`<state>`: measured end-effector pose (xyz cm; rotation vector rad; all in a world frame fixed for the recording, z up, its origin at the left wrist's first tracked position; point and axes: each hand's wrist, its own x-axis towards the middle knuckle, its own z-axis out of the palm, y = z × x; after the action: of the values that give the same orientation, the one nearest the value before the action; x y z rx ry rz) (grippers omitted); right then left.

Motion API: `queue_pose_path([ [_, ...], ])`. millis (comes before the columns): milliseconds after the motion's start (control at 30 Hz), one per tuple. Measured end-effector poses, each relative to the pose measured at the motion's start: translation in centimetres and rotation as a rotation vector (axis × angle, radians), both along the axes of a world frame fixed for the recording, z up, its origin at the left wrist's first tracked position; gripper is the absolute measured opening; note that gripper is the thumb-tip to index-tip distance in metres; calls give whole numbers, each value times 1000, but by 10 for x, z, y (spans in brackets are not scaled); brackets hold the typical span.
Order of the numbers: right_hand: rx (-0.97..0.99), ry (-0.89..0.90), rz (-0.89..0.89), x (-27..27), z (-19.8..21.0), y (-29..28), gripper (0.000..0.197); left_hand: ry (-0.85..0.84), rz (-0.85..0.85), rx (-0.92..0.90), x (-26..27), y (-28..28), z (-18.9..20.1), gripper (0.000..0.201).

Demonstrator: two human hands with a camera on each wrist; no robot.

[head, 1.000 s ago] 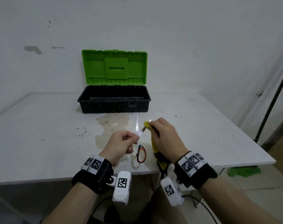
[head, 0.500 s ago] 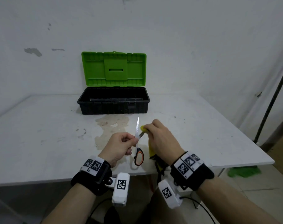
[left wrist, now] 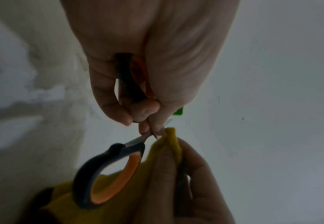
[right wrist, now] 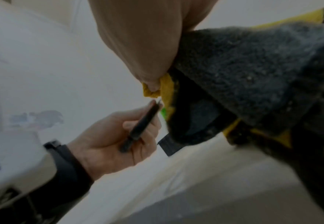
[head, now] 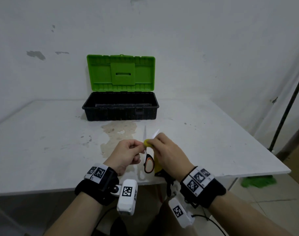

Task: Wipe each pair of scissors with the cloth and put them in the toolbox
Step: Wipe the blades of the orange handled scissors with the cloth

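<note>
Toolbox [head: 120, 108], upper centre of the head view: black ribbed base, bright green lid [head: 120, 73] standing open. Scissors [head: 148, 165], lower centre: black handle loops lined orange, pale silver blades. Cloth [head: 147, 143]: yellow on one face, dark grey fleecy pile on the other, seen at upper right of the right wrist view. Worktop [head: 43, 142]: white, with a tan-brown stain at centre and scattered grey specks. Wrist bands [head: 97, 188]: black, carrying white tags printed with black square-coded patterns. Wall [head: 196, 40]: off-white, grey chipped patches at upper left.
</note>
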<state>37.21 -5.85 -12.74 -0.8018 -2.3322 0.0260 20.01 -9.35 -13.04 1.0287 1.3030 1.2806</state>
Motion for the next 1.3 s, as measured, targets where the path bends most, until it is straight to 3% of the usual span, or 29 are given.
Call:
queue_pose_path([
  [67, 9, -11, -5, 1, -4, 1, 27, -18, -17, -6, 1, -1, 0, 11],
  [333, -39, 213, -197, 13, 12, 32, 17, 4, -11, -16, -1, -2, -1, 9],
  [500, -45, 14, 11, 1, -3, 1, 24, -5, -12, 4, -1, 1, 1, 10],
  [700, -137, 172, -199, 12, 3, 27, 20, 60, -47, -21, -3, -3, -4, 11],
  [1067, -143, 23, -45, 12, 16, 10, 20, 182, -138, -94, -12, -1, -3, 25],
  [1300, -134, -44, -2, 11, 21, 9, 21, 244, -119, -77, -15, -4, 3, 7],
])
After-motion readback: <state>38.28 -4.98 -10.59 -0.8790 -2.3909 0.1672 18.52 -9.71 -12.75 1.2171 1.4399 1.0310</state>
